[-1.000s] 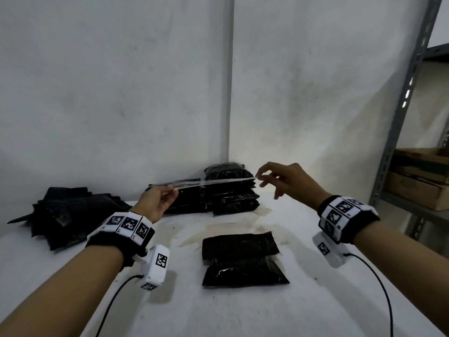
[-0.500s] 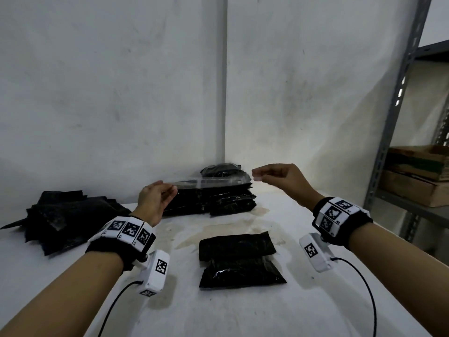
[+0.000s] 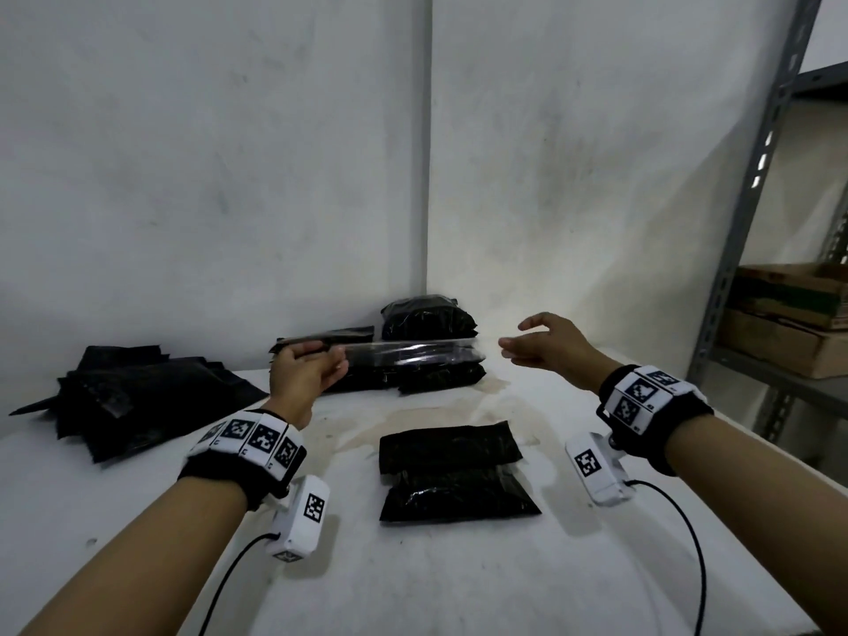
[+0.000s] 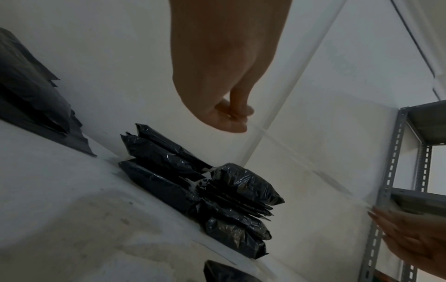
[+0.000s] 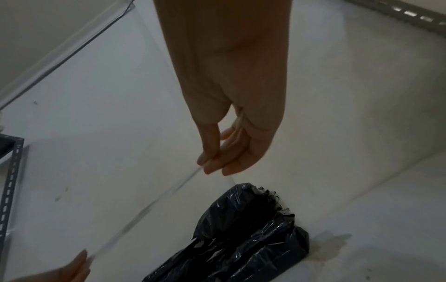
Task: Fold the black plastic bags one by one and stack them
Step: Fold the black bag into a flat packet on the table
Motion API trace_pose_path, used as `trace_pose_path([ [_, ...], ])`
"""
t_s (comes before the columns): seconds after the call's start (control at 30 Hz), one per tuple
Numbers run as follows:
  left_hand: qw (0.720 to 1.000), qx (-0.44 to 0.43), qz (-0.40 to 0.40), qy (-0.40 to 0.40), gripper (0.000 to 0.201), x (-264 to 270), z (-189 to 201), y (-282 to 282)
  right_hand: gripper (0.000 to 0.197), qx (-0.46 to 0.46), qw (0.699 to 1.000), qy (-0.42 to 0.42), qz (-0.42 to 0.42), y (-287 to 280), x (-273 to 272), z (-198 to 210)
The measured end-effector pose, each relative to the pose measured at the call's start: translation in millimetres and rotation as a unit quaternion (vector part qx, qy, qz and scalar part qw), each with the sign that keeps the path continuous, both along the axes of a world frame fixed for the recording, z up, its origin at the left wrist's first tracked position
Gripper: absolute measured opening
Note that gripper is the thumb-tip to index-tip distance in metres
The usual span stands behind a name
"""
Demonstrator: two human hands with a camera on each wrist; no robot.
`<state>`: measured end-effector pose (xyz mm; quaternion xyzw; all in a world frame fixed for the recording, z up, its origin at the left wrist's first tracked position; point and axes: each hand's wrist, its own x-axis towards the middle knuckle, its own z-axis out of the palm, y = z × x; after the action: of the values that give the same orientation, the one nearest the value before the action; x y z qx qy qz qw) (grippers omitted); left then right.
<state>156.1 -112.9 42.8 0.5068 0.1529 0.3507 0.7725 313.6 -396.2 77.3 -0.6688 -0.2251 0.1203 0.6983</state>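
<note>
While the left hand pinches one end of a clear strip, its free end points rightward at the open, empty right hand above the worktop

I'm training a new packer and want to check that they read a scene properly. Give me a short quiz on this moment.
1. What does the left hand pinch?
A. a black bag
B. one end of a clear strip
C. a cardboard box
2. True or false: the folded bag nearest the person lies on top of the stack of packets in the wall corner.
3. Fill in: the loose pile of unfolded bags lies on the person's ___ side of the table.

Key:
1. B.
2. False: the folded bag lies alone on the table, apart from the stack of packets.
3. Left.
</note>
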Motion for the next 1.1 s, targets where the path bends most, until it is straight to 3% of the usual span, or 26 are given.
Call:
trace_pose_path([
  [0.17,0.990,-0.005,-0.094,0.103,0.048,-11,-16,8,0.035,-0.082,0.993,0.083,0.032,-20,3,-9],
  [0.23,0.986,-0.011,-0.110,0.129,0.039,-13,-19,9,0.031,-0.114,0.987,0.107,0.045,-24,3,-14],
  [0.33,0.973,-0.006,-0.157,0.172,0.009,-19,-21,2,0.036,-0.166,0.977,0.125,0.054,-32,3,-19],
  [0.4,0.964,-0.003,-0.177,0.199,0.006,-24,-23,-3,0.034,-0.178,0.972,0.142,0.061,-37,0,-21],
  [0.53,0.955,-0.027,-0.208,0.209,0.010,-34,-32,-6,0.010,-0.170,0.965,0.191,0.062,-43,-4,-31],
  [0.7,0.966,0.003,-0.178,0.185,0.017,-40,-49,-9,0.013,-0.147,0.957,0.237,0.083,-42,-8,-46],
  [0.93,0.974,0.088,-0.086,0.189,0.015,-41,-56,-17,0.010,-0.151,0.959,0.227,0.074,-38,-11,-65],
  [1.1,0.947,0.121,-0.159,0.253,0.020,-48,-58,-19,0.009,-0.159,0.960,0.224,0.050,-45,-8,-69],
])
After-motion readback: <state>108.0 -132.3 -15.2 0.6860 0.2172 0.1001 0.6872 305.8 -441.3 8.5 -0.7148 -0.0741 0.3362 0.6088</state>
